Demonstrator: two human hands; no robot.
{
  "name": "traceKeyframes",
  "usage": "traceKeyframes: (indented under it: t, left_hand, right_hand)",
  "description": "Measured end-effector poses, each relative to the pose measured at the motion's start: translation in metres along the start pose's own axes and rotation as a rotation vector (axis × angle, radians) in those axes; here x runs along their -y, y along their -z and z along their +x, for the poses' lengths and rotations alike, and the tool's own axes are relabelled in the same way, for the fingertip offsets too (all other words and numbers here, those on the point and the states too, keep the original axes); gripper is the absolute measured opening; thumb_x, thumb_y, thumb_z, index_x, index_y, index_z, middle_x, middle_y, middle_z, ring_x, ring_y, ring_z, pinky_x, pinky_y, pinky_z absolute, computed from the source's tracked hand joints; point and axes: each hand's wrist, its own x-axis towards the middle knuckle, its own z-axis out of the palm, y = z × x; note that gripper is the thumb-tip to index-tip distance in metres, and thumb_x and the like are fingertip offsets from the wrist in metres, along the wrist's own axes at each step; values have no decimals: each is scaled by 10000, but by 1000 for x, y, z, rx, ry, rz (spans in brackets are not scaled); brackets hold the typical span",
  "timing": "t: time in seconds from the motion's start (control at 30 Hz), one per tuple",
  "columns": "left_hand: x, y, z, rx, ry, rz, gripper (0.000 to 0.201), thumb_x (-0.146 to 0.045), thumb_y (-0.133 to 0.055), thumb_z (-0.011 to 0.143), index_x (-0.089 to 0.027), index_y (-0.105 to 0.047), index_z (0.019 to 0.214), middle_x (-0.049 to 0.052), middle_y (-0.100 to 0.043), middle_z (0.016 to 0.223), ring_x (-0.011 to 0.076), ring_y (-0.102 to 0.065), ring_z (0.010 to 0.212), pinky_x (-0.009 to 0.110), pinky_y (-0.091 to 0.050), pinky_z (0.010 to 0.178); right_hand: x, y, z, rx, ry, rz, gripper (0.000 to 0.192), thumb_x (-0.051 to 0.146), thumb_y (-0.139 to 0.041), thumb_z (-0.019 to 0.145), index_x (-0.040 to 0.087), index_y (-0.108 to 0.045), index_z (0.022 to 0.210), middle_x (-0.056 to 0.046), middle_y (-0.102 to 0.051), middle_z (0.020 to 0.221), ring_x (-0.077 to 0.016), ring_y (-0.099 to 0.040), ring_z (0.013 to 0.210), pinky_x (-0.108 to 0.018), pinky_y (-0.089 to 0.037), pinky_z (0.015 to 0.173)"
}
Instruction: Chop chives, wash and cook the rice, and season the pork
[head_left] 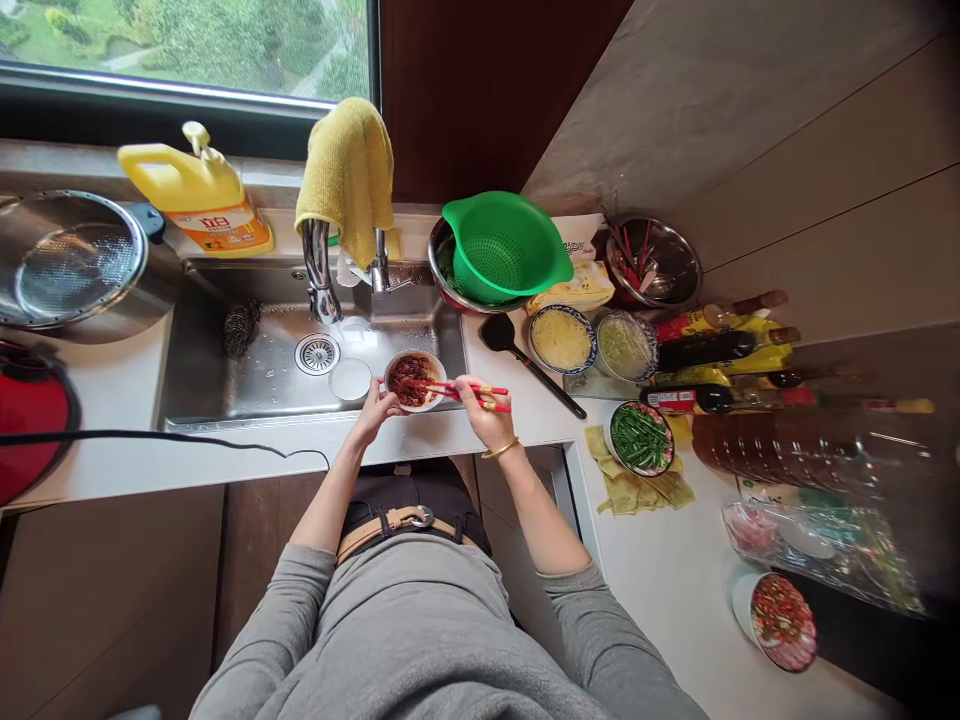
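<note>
A small white bowl (436, 402) is held over the front edge of the sink (232, 385). Dark reddish-brown food, perhaps marinated meat, fills part of it. My left hand (374, 409) grips the bowl's left rim, fingers closed on it. Red chopsticks with gold bands (495, 392) are pinched in my right hand (486, 412), at the right of the bowl. Their tips reach into the food. Just left of the bowl, a round white dish or lid (350, 380) lies in the sink near the drain (317, 354).
A faucet (321, 290) draped with a yellow towel (346, 165) rises behind the sink. To the right are a green colander (510, 245), a black spatula (529, 362), a bowl of chopped greens (642, 438), bottles (705, 400) and a cup of chopped red chili (784, 620). A yellow detergent jug (202, 205) stands left.
</note>
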Motion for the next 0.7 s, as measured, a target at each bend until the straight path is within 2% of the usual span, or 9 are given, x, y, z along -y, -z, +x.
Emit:
traceKeyframes:
  t: [0.1,0.23,0.27,0.37,0.43,0.57,0.7]
  left_hand:
    - [1,-2,0,-3,11,7,457,-262,-683,734,-230,-335,1028,48,-663,1003,194,-724,806,404,-616,726]
    - [1,-6,0,8,9,14,464,-253,-682,724,-232,-343,1039,24,-651,974,182,-713,823,403,-615,742]
    - [1,-7,-1,9,8,15,464,-248,-682,719,-232,-347,1040,22,-649,973,180,-710,829,399,-615,744]
    - [2,-8,0,-3,1,10,461,-245,-682,705,-233,-353,1028,23,-644,980,180,-703,841,392,-614,743]
    - [2,-8,0,-11,-13,8,461,-248,-678,703,-235,-348,1024,28,-645,999,184,-704,847,389,-614,739]
    - [-1,-12,1,32,-12,9,468,-262,-673,714,-236,-340,1043,38,-651,1043,195,-721,835,399,-614,746]
    - [0,-13,3,53,11,16,481,-283,-688,706,-236,-353,1047,34,-648,1018,212,-724,860,432,-614,771]
  right_hand:
    - [-3,-1,6,-47,-8,2,444,568,-435,970,245,-721,867,-39,-767,861,-190,-738,784,-274,-585,732]
    - [-12,7,5,118,25,49,465,594,-440,959,240,-718,845,-28,-770,869,-180,-740,797,-265,-587,729]
    - [-13,12,3,118,19,47,461,590,-446,959,237,-716,838,-28,-771,857,-180,-740,785,-266,-589,721]
    - [-16,29,-5,-18,-36,5,433,558,-466,966,226,-713,839,-42,-771,826,-189,-744,745,-280,-595,699]
    - [-17,33,-10,-31,-55,-14,410,535,-477,970,224,-715,847,-45,-773,827,-191,-747,743,-284,-597,710]
    - [-19,19,-15,82,-17,62,412,546,-489,960,228,-731,861,-38,-778,876,-186,-748,797,-279,-598,744]
    - [-24,11,-13,-82,-13,134,424,550,-489,957,218,-742,886,-56,-780,927,-190,-744,841,-291,-596,795]
